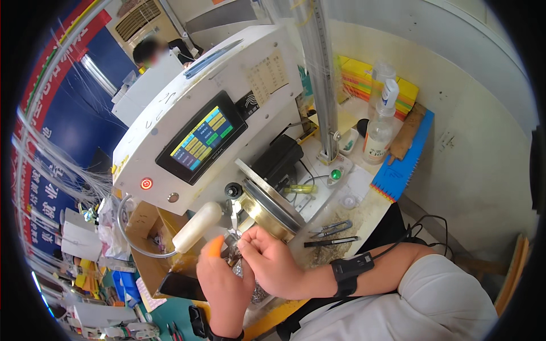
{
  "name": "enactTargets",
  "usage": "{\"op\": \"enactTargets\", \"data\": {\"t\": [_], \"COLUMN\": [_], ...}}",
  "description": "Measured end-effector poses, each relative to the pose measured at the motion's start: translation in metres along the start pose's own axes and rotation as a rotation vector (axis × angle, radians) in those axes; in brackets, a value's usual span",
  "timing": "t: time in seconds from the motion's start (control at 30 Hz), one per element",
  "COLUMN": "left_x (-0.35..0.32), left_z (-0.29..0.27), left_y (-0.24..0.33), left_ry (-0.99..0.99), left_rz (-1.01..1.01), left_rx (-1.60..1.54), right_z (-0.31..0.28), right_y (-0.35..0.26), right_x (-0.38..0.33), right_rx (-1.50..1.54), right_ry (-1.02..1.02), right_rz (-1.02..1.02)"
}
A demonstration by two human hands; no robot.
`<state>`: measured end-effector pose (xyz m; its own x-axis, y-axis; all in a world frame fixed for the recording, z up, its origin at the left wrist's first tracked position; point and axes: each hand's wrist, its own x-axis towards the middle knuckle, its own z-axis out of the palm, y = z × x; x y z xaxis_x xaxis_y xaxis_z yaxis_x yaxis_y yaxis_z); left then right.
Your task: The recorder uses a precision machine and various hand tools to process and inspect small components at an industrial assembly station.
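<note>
My left hand (226, 290), with an orange finger cover (215, 246) on one finger, and my right hand (272, 266) meet in front of the machine. The fingertips of both are closed and pinched close together. Whatever they hold is small and mostly hidden by the fingers. Shiny metallic bits (259, 294) show below and between the hands. Just beyond the fingertips is a brass-coloured wheel (263, 215) with a dark rim. Left of it, a cream rounded handle (198, 227) slants over a cardboard box.
A white machine panel carries a lit screen (202, 136) and a red-lit button (147, 183). Snips (331, 228) and black tweezers (331, 241) lie to the right. A clear pump bottle (380, 133) stands behind. A dark phone (182, 286) is near the cardboard box (142, 250). Another person sits beyond.
</note>
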<state>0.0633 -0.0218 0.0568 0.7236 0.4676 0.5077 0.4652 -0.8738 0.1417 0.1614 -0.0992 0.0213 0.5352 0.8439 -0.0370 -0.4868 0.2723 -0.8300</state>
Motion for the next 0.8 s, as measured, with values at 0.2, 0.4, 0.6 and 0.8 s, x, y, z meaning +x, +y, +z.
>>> {"op": "enactTargets", "data": {"t": [0.2,0.4,0.6,0.8], "left_x": [-0.012,-0.002,-0.001,0.005], "left_z": [-0.02,-0.017,-0.018,-0.02], "left_y": [0.016,0.015,0.014,0.009], "left_ry": [0.132,0.103,0.086,0.065], "left_rz": [0.025,0.095,0.117,0.138], "left_rx": [-0.066,-0.082,-0.075,-0.191], "right_z": [-0.006,-0.012,-0.013,-0.021], "right_y": [-0.018,-0.021,-0.023,-0.019], "right_x": [-0.03,-0.024,-0.025,-0.022], "right_rx": [0.217,0.174,0.162,0.091], "right_ry": [-0.094,-0.111,-0.125,-0.156], "right_rz": [0.039,0.051,0.069,0.031]}}
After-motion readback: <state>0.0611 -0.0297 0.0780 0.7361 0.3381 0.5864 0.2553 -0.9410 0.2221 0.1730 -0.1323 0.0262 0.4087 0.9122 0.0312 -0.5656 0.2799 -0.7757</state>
